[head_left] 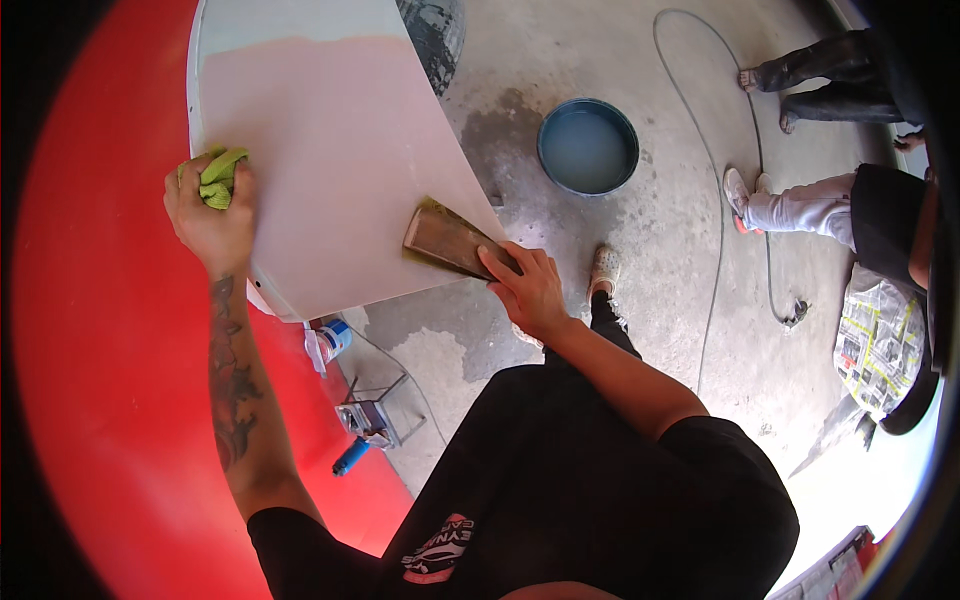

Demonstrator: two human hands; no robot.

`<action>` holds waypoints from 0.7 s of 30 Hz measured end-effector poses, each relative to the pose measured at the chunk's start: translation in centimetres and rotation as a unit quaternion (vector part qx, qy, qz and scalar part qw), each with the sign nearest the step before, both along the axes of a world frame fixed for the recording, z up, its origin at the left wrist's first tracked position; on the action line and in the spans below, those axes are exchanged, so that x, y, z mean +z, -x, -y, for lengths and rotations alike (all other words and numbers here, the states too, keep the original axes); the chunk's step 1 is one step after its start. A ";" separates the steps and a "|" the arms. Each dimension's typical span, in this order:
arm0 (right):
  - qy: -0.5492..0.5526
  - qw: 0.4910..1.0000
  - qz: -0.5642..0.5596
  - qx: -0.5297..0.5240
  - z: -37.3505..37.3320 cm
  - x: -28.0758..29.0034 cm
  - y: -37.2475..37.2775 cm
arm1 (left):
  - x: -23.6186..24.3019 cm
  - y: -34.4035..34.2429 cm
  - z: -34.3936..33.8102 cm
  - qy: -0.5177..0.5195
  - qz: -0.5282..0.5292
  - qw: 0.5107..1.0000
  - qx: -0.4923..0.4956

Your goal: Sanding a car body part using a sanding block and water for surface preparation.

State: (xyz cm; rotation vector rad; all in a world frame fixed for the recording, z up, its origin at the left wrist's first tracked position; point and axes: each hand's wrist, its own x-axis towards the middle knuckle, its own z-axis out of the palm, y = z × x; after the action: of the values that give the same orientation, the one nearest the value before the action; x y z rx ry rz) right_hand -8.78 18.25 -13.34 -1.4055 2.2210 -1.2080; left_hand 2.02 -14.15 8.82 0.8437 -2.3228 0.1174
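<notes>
A broad panel (pixel 320 150), dull pink with a pale white band at its far end, lies in front of me beside a red car body (pixel 110 300). My left hand (pixel 215 220) is closed round a crumpled yellow-green cloth (pixel 222 180) at the panel's left edge. My right hand (pixel 530 290) grips the near end of a flat rectangular sanding block (pixel 445 238). The block rests on the panel near its right edge, with a greenish rim showing along its side. Its underside is hidden.
A round dark-blue basin (pixel 588 147) of cloudy water stands on the wet concrete floor. A grey hose (pixel 715 180) loops to its right. Two people stand at the far right, one in light trousers (pixel 800 215). A small metal stand (pixel 372 420) and a can (pixel 333 340) are below the panel.
</notes>
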 end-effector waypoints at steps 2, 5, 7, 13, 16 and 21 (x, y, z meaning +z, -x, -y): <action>-0.011 1.000 -0.008 0.019 1.0 -0.4 0.6 | 0.0 -0.5 0.0 0.004 0.003 1.000 0.005; 0.043 0.997 0.015 -0.062 8.8 -0.6 6.7 | 0.5 0.9 -0.5 0.015 0.013 1.000 0.004; 0.060 0.994 0.033 -0.090 11.4 -0.6 9.1 | 0.1 1.5 -0.2 0.020 0.018 1.000 0.003; 0.030 0.999 0.027 -0.019 1.9 -0.7 0.6 | -0.5 -0.1 0.3 0.003 -0.002 1.000 0.017; 0.017 0.999 0.034 0.002 -1.0 -0.2 -1.2 | -0.2 -0.1 0.3 -0.001 0.008 1.000 0.010; 0.056 0.993 -0.001 -0.104 10.4 -0.7 7.7 | 0.4 1.7 -0.4 0.015 0.013 1.000 -0.011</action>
State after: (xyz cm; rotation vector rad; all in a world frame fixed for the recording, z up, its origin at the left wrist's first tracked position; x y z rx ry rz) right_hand -16.44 7.85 -14.04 -1.2364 2.3822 -1.4201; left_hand 0.35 -13.71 9.24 0.8047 -2.3490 0.1546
